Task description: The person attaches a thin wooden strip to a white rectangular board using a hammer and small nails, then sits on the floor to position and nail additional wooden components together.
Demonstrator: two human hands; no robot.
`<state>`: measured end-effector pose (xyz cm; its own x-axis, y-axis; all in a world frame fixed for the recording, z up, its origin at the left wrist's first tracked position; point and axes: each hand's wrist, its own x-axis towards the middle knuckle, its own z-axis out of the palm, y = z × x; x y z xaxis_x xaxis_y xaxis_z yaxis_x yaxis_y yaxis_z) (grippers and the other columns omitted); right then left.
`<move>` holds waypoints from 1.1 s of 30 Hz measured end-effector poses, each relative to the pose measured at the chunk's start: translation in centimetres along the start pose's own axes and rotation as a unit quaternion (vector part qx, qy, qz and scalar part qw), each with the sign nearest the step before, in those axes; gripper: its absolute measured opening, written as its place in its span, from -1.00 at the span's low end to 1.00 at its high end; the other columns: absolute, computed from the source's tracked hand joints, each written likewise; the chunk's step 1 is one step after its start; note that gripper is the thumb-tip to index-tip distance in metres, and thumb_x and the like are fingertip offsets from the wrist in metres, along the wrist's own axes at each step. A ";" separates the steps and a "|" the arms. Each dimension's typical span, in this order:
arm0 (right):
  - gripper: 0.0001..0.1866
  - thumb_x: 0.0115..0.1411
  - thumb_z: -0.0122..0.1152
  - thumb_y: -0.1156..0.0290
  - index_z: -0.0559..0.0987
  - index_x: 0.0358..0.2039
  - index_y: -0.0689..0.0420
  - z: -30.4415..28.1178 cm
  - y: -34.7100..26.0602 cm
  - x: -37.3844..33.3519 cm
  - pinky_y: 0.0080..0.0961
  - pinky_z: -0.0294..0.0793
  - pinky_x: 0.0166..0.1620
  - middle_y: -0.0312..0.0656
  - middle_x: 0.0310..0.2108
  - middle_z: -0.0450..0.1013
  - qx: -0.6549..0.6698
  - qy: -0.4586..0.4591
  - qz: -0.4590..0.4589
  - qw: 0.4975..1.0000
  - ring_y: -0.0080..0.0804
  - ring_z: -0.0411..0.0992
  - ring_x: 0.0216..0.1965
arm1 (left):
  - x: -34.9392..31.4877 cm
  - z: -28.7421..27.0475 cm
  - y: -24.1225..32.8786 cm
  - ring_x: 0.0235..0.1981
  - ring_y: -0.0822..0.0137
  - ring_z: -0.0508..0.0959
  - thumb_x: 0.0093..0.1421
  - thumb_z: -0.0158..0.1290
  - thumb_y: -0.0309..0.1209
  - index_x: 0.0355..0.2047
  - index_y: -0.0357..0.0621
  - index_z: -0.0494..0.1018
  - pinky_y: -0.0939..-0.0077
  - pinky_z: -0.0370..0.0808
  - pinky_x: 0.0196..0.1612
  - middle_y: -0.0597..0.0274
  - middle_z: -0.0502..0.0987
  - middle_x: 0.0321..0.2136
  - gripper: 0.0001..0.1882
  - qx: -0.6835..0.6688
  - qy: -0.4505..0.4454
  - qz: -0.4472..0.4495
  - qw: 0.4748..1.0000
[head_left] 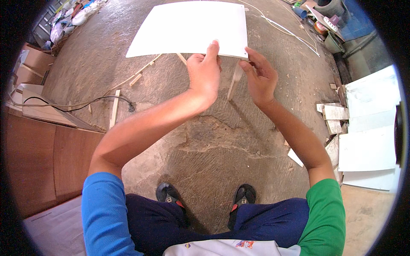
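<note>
Pinching the white panel [192, 30] by its near edge, the left hand [206, 72] probably steadies it above the floor [209, 175]; right hand [261, 77] clamps its corner by a wooden leg [234, 82], wobble control I guess.

The flat board [192, 27] is plain white. Around it, the floor [209, 166] is mottled grey-brown. Well below the board, the left sleeve [103, 209] is blue, the right sleeve [326, 209] green, the trousers [273, 216] navy, the shoes [244, 193] black with red accents.

Two hands [204, 73], one held white board [194, 30], two dark shoes [168, 192], one blue sleeve [104, 213], one green sleeve [326, 211]
</note>
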<state>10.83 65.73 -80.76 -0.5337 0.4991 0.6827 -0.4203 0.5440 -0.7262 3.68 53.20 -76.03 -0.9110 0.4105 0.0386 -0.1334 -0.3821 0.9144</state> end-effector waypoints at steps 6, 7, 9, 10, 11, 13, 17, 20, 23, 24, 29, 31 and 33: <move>-0.61 0.06 0.33 0.55 0.58 -0.05 0.14 -0.4 -0.7 -0.1 -0.64 0.42 -0.23 -0.21 -0.31 0.55 -0.069 -0.007 0.004 0.998 -0.58 0.43 -0.30 | -0.1 0.1 0.0 -0.72 0.57 0.09 0.25 0.02 -0.26 -0.72 0.06 0.19 0.56 0.00 -0.62 0.50 0.14 -0.76 -0.60 -0.004 -0.006 0.010 1.000; -0.62 0.06 0.33 0.55 0.58 -0.05 0.14 -0.4 -0.7 -0.1 -0.64 0.42 -0.23 -0.21 -0.32 0.56 -0.084 -0.004 0.007 0.996 -0.58 0.43 -0.30 | 0.0 0.2 -0.1 -0.72 0.57 0.08 0.25 0.02 -0.27 -0.72 0.06 0.19 0.56 0.00 -0.62 0.50 0.14 -0.76 -0.59 -0.004 -0.003 0.012 1.000; -0.62 0.06 0.32 0.56 0.58 -0.05 0.15 -0.3 -0.7 0.0 -0.65 0.42 -0.23 -0.20 -0.35 0.56 -0.066 -0.003 -0.001 0.998 -0.57 0.43 -0.31 | -0.1 0.3 -0.1 -0.72 0.56 0.08 0.26 0.01 -0.27 -0.73 0.06 0.18 0.55 0.00 -0.62 0.50 0.13 -0.77 -0.58 0.001 0.005 0.013 1.000; -0.62 0.06 0.32 0.57 0.58 -0.06 0.15 -0.3 -0.6 0.1 -0.65 0.42 -0.23 -0.19 -0.36 0.57 -0.057 -0.002 -0.005 0.998 -0.57 0.43 -0.31 | -0.2 0.4 -0.1 -0.73 0.56 0.08 0.26 0.01 -0.27 -0.73 0.06 0.18 0.55 0.00 -0.62 0.50 0.13 -0.77 -0.57 0.005 0.011 0.011 1.000; -0.62 0.06 0.32 0.58 0.59 -0.06 0.15 -0.2 -0.7 0.1 -0.65 0.42 -0.23 -0.19 -0.36 0.57 -0.053 0.000 -0.007 0.999 -0.57 0.43 -0.31 | -0.3 0.5 0.0 -0.73 0.56 0.08 0.26 0.01 -0.26 -0.74 0.05 0.17 0.55 0.00 -0.62 0.50 0.12 -0.77 -0.57 0.010 0.016 0.010 1.000; -0.62 0.05 0.31 0.60 0.59 -0.06 0.15 -0.1 -0.7 0.1 -0.64 0.42 -0.23 -0.18 -0.36 0.57 -0.046 0.004 -0.010 0.999 -0.56 0.43 -0.32 | -0.3 0.3 -0.1 -0.73 0.56 0.08 0.26 0.01 -0.27 -0.74 0.05 0.17 0.55 0.01 -0.62 0.49 0.13 -0.78 -0.57 0.011 0.007 0.011 1.000; -0.63 0.06 0.31 0.60 0.59 -0.06 0.16 -0.1 -0.6 0.1 -0.66 0.42 -0.22 -0.17 -0.34 0.56 -0.046 0.008 -0.005 0.999 -0.57 0.43 -0.31 | -0.1 0.6 -0.4 -0.73 0.55 0.09 0.25 0.01 -0.28 -0.75 0.05 0.19 0.54 0.02 -0.62 0.48 0.13 -0.78 -0.57 0.021 0.022 0.030 0.999; -0.65 0.06 0.32 0.59 0.60 -0.08 0.16 -0.1 -0.5 0.1 -0.66 0.43 -0.22 -0.16 -0.31 0.56 -0.030 0.007 0.015 0.999 -0.57 0.43 -0.30 | 0.0 0.2 -0.3 -0.73 0.55 0.10 0.25 0.01 -0.29 -0.75 0.04 0.20 0.54 0.04 -0.62 0.48 0.14 -0.78 -0.58 0.004 0.005 0.028 1.000; -0.66 0.06 0.33 0.58 0.61 -0.10 0.17 -0.1 -0.7 0.1 -0.67 0.44 -0.21 -0.15 -0.29 0.56 -0.036 0.005 0.023 0.999 -0.57 0.45 -0.28 | -0.1 0.2 -0.2 -0.74 0.54 0.10 0.25 0.02 -0.29 -0.75 0.03 0.21 0.54 0.04 -0.62 0.48 0.15 -0.78 -0.58 0.015 0.009 0.022 1.000; -0.67 0.06 0.33 0.58 0.61 -0.11 0.17 -0.1 -0.5 0.1 -0.67 0.44 -0.21 -0.15 -0.29 0.56 -0.029 0.005 0.022 0.999 -0.57 0.45 -0.28 | -0.1 0.2 -0.2 -0.74 0.54 0.10 0.25 0.02 -0.29 -0.75 0.03 0.21 0.53 0.04 -0.62 0.48 0.15 -0.78 -0.58 0.015 0.013 0.023 1.000; -0.68 0.08 0.30 0.59 0.60 -0.10 0.18 -0.3 -0.6 0.2 -0.70 0.44 -0.21 -0.17 -0.27 0.55 -0.040 -0.005 -0.007 0.999 -0.61 0.44 -0.27 | 0.1 0.2 -0.4 -0.74 0.54 0.09 0.25 0.02 -0.28 -0.76 0.04 0.20 0.53 0.04 -0.62 0.47 0.15 -0.78 -0.57 0.001 0.011 0.021 1.000; -0.70 0.14 0.24 0.58 0.58 -0.07 0.19 -0.5 -0.3 0.3 -0.76 0.43 -0.19 -0.21 -0.21 0.54 -0.051 -0.021 -0.032 0.998 -0.68 0.42 -0.25 | 0.2 0.3 -0.5 -0.74 0.54 0.09 0.25 0.02 -0.29 -0.76 0.04 0.19 0.53 0.03 -0.62 0.47 0.14 -0.79 -0.56 0.004 0.011 0.024 1.000; -0.70 0.14 0.25 0.57 0.58 -0.07 0.20 -0.5 -0.9 0.3 -0.75 0.44 -0.18 -0.21 -0.22 0.55 -0.086 -0.019 0.011 0.996 -0.68 0.42 -0.25 | 0.2 0.3 -0.5 -0.74 0.54 0.08 0.25 0.02 -0.29 -0.77 0.04 0.18 0.53 0.03 -0.62 0.48 0.14 -0.79 -0.55 0.005 0.010 0.026 1.000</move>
<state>11.43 65.74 -79.85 -0.5710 0.4878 0.6603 -0.2782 0.6417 -0.7147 3.67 53.74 -76.40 -0.9245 0.3732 0.0775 -0.0820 -0.3933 0.9158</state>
